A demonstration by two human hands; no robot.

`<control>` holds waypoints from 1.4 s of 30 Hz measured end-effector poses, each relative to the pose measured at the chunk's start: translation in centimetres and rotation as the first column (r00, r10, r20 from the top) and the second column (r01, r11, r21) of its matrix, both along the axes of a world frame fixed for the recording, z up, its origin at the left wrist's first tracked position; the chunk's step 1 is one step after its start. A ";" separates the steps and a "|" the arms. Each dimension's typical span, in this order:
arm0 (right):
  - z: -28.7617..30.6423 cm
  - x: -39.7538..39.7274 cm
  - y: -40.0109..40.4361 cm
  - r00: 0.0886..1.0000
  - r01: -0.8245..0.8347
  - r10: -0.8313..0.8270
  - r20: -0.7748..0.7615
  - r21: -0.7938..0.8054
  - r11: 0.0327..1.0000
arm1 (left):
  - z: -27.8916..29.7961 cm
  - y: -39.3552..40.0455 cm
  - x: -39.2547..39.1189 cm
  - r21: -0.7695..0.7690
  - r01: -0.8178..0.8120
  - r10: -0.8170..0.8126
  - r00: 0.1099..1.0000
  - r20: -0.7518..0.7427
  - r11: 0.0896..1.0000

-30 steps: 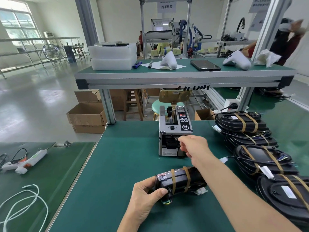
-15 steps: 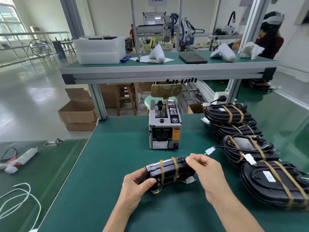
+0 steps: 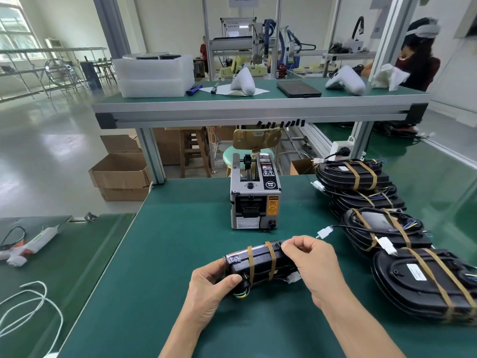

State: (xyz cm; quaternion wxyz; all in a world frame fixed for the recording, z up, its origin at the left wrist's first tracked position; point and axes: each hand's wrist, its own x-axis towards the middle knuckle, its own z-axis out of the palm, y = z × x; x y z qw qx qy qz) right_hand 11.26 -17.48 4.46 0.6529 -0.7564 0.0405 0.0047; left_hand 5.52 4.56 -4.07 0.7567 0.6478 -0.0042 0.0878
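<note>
The unit (image 3: 258,262), a black housing bound with two tan tape bands, lies just in front of the dispenser (image 3: 255,197), near the middle of the table (image 3: 167,254), with a strip of bare green mat between the two. The left hand (image 3: 209,288) grips the unit's left end, thumb curled over its front face and fingers wrapped behind it. The right hand (image 3: 309,264) has its fingers curled, thumb and forefinger pinching the unit's upper right edge; whether anything small sits between them I cannot tell.

Right of the dispenser, a row of taped black housings (image 3: 387,228) runs toward the near edge, its white plugs (image 3: 324,232) lying just beside the right hand. Left of the dispenser the mat is open out to the table's left edge. Beyond that edge, on a lower bench, lie a glue gun (image 3: 28,244) and a white cable (image 3: 33,306), both well apart from the unit.
</note>
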 end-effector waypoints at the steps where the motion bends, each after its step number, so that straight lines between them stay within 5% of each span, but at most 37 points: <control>1: 0.0 0.0 0.1 1.000 0.004 -0.003 0.013 -0.028 1.000 | 0.0 0.0 0.0 0.002 0.001 -0.001 1.000 0.000 1.000; 32: 0.1 0.2 1.1 0.989 0.134 -0.099 0.107 -0.405 0.905 | 0.0 -0.1 0.0 0.022 -0.009 0.009 1.000 -0.012 1.000; 42: -0.2 0.3 0.9 0.990 0.137 -0.116 0.082 -0.318 0.938 | 0.4 -0.3 -0.2 0.023 -0.009 0.009 1.000 -0.004 1.000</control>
